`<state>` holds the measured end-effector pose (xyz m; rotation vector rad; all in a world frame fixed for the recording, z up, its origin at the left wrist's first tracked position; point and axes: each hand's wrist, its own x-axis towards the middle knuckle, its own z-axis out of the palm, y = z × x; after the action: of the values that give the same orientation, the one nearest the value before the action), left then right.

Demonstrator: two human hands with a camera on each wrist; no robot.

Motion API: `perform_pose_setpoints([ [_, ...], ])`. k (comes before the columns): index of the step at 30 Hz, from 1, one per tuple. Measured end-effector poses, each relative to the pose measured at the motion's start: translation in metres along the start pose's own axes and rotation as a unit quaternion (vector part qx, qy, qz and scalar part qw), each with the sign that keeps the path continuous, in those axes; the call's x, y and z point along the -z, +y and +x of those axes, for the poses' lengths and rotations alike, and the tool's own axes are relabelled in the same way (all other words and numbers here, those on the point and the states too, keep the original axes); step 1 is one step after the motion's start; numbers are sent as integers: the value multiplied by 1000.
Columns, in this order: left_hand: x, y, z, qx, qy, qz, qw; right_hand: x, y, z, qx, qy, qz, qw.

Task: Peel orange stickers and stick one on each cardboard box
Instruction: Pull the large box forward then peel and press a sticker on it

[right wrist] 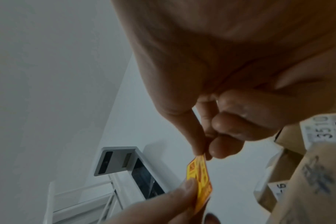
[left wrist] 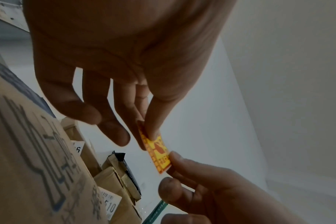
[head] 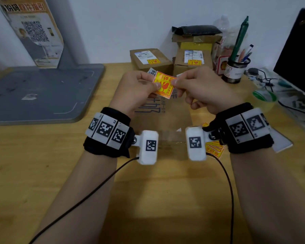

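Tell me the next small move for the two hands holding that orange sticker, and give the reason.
Probably the right hand should pull its pinched edge away to peel the orange sticker off its backing while the left hand holds. Both hands pinch the sticker in the air above the large cardboard box, which shows no orange sticker where visible; the two boxes behind already carry one.

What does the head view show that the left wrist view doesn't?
Only the head view shows the two far boxes' tops, each already bearing an orange sticker, the spare stickers on the desk by the right wrist, the pen cup and the monitor.

Only the left wrist view shows the held sticker edge-on, with the left thumb on its printed face.

Both show the left hand and right hand pinching one sticker over the near box.
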<state>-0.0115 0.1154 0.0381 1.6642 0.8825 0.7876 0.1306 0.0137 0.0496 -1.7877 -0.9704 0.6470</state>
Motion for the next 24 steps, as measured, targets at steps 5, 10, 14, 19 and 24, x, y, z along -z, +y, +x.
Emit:
perform_pose_setpoints([
  [5,2,-13,6,34,-3,-25,999,-24,4,9,-35,-19,47,998],
  [10,8,-12,9,64,-40,-58,995,-30,2,19,-86,-69,65,992],
  [14,8,-12,9,68,-46,-77,994,-29,-2,28,-102,-88,49,990],
  [19,6,-15,15,77,-12,-81,994,-32,-10,40,-105,-105,20,989],
  [24,7,-20,24,80,9,-71,994,-34,-15,45,-104,-108,37,988],
])
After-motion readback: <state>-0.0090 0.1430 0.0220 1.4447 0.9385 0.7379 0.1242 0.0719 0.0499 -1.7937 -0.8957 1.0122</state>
